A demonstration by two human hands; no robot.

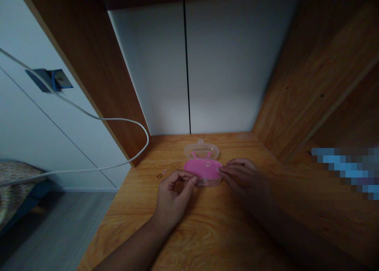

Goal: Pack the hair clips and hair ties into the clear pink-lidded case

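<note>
While my left hand [174, 196] pinches thumb to forefinger, whatever it holds unclear, fingertips of my right hand [241, 175] touch the open pink plastic case [203, 169] on the wooden desk [127, 233].

Pink plastic case [196, 167], clear lid [201, 151] open

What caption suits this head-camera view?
Left hand and right hand at an open pink-and-clear plastic case on a wooden desk, small rings lying beside it.
</note>
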